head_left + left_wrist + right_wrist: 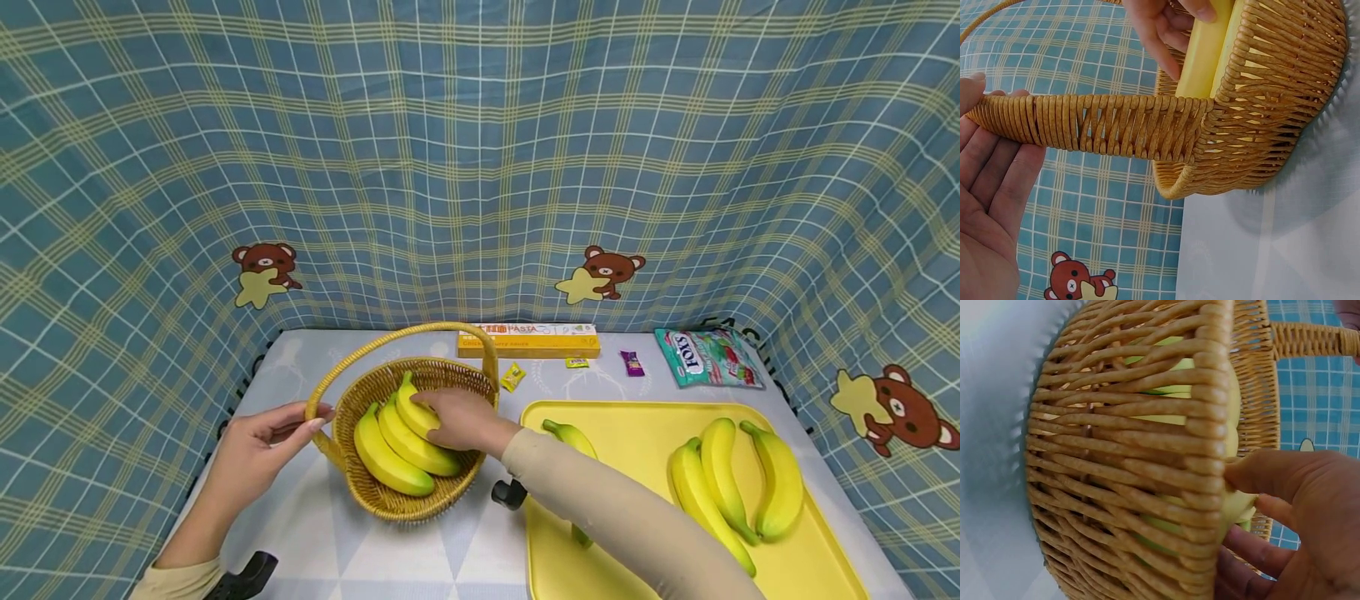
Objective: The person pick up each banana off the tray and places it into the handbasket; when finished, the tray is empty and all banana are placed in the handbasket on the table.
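Observation:
A wicker basket (408,492) with a hoop handle (405,335) stands on the table and holds three bananas (390,454). My left hand (315,417) pinches the handle low on its left side; in the left wrist view the handle (1116,125) lies between thumb and straight fingers (997,144). Reaching into the basket, my right hand (457,421) grips the rearmost banana (411,410). The right wrist view shows thumb and fingers (1260,500) around that banana (1238,503) behind the basket wall (1129,469). In the left wrist view the right hand (1160,25) holds the same banana (1200,56).
A yellow tray (645,425) at the right holds three bananas (731,483) and another banana (570,437) partly hidden by my right sleeve. A pasta box (528,340), a candy bag (708,357) and loose sweets (513,377) lie at the back. Checked cloth walls surround the table.

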Motion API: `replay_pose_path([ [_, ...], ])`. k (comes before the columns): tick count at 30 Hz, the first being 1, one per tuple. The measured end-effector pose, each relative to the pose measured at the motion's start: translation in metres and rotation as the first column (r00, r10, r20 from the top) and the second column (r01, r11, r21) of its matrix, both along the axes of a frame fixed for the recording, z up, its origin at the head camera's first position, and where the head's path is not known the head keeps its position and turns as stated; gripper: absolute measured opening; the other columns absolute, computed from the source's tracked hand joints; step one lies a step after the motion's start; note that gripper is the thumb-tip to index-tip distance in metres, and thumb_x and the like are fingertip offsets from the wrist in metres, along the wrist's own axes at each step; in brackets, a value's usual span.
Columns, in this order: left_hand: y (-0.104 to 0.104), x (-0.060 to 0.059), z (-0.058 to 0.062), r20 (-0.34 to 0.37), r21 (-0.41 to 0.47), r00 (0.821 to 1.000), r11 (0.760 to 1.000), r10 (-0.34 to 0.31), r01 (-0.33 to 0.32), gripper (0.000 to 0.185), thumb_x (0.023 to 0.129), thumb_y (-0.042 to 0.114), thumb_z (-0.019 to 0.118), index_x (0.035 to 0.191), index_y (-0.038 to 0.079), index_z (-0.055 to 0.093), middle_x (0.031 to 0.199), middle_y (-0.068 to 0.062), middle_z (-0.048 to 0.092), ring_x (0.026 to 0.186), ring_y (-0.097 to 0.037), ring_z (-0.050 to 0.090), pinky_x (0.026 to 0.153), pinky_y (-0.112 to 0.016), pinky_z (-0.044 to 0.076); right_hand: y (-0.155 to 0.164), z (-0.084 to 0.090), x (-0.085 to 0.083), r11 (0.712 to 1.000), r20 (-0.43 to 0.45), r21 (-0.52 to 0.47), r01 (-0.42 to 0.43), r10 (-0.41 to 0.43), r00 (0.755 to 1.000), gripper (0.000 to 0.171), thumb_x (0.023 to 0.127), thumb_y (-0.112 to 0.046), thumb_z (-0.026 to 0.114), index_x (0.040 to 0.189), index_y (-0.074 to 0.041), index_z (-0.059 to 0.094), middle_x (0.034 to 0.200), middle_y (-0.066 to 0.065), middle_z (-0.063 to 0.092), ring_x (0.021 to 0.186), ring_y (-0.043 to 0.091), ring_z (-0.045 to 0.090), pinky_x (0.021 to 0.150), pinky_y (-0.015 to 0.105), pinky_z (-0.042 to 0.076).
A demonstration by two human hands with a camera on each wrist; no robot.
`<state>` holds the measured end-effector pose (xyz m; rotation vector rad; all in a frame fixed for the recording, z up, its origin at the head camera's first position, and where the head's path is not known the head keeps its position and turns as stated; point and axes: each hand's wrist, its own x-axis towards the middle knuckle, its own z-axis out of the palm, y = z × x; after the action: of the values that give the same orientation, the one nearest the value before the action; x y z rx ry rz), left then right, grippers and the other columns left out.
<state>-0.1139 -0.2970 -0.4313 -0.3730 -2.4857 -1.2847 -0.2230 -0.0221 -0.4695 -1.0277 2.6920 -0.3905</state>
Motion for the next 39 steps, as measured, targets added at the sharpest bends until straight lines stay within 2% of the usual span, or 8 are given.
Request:
replay_pose_path([
  [9,0.001,0.0,0.0,0.0,-0.01,1.0,1.0,0.001,-0.001,0.02,0.095,0.001,0.07,0.114,0.003,0.076,0.105,-0.009,0.077,0.098,0.003,0.069,0.079,-0.014,0.057,-0.004,0.001,0.002,0.998,-0.033,0.063,0.013,-0.01,0.999,0.066,0.093,-0.028,0.075,0.153,-0.026,0.049,0.145,0.002,0.058,0.13,0.021,0.057,0.102,0.037,0.052],
  [20,0.0,0.0,0.0,-0.001,-0.018,1.0,1.0,0.009,-0.009,0.021,0.095,0.001,0.071,0.114,0.005,0.076,0.105,-0.008,0.077,0.097,0.0,0.07,0.079,-0.012,0.056,-0.007,0.007,0.001,0.994,-0.007,0.11,0.009,-0.008,1.0,0.067,0.093,-0.025,0.073,0.154,-0.027,0.046,0.14,0.001,0.063,0.124,0.022,0.061,0.091,0.037,0.056],
  [22,0.0,0.0,0.0,-0.001,-0.018,1.0,1.0,0.007,-0.007,0.021,0.095,0.001,0.071,0.114,0.005,0.076,0.105,-0.009,0.077,0.097,0.001,0.07,0.079,-0.012,0.056,-0.006,0.009,-0.001,0.993,0.003,0.118,0.0,0.0,1.0,0.067,0.093,-0.024,0.072,0.154,-0.027,0.046,0.136,0.0,0.065,0.118,0.02,0.064,0.085,0.034,0.057],
  [25,0.0,0.0,0.001,-0.003,-0.016,1.0,1.0,0.005,-0.005,0.02,0.095,0.0,0.071,0.114,0.005,0.076,0.106,-0.009,0.077,0.097,0.002,0.069,0.079,-0.012,0.056,-0.006,0.011,-0.004,0.993,0.041,0.117,-0.015,0.01,0.999,0.066,0.094,-0.023,0.07,0.155,-0.027,0.045,0.123,-0.002,0.07,0.092,0.015,0.065,0.07,0.029,0.054],
  [27,0.0,0.0,0.001,-0.004,-0.014,1.0,1.0,0.003,-0.003,0.02,0.095,0.0,0.07,0.113,0.005,0.077,0.106,-0.009,0.077,0.097,0.002,0.069,0.079,-0.013,0.056,-0.005,0.014,-0.007,0.994,0.081,0.109,-0.022,0.014,0.997,0.067,0.093,-0.022,0.069,0.155,-0.027,0.044,0.116,-0.002,0.071,0.076,0.013,0.058,0.064,0.027,0.049],
  [29,0.001,0.0,0.002,-0.003,-0.007,1.0,1.0,0.001,-0.001,0.02,0.095,0.0,0.07,0.113,0.005,0.077,0.106,-0.009,0.077,0.097,0.003,0.069,0.079,-0.013,0.056,-0.004,0.016,-0.01,0.996,0.132,0.089,-0.022,0.01,0.991,0.067,0.093,-0.019,0.067,0.156,-0.025,0.044,0.113,-0.002,0.07,0.07,0.013,0.05,0.065,0.027,0.046],
  [35,0.0,-0.001,0.001,0.007,0.003,1.0,1.0,0.003,-0.003,0.019,0.096,0.001,0.07,0.113,0.005,0.077,0.105,-0.009,0.077,0.099,0.004,0.068,0.079,-0.014,0.057,-0.002,0.022,-0.017,0.999,0.258,0.032,0.0,-0.008,0.966,0.066,0.093,-0.012,0.066,0.155,-0.023,0.046,0.087,-0.001,0.058,0.067,0.012,0.043,0.069,0.029,0.043],
  [39,-0.001,-0.001,-0.001,0.007,-0.017,1.0,1.0,0.01,-0.01,0.018,0.096,0.003,0.07,0.113,0.004,0.077,0.104,-0.007,0.078,0.098,0.003,0.068,0.079,-0.014,0.057,-0.001,0.02,-0.018,1.0,0.272,0.029,0.004,-0.012,0.962,0.065,0.094,-0.013,0.067,0.155,-0.025,0.046,0.078,-0.003,0.051,0.066,0.012,0.044,0.065,0.027,0.042],
])
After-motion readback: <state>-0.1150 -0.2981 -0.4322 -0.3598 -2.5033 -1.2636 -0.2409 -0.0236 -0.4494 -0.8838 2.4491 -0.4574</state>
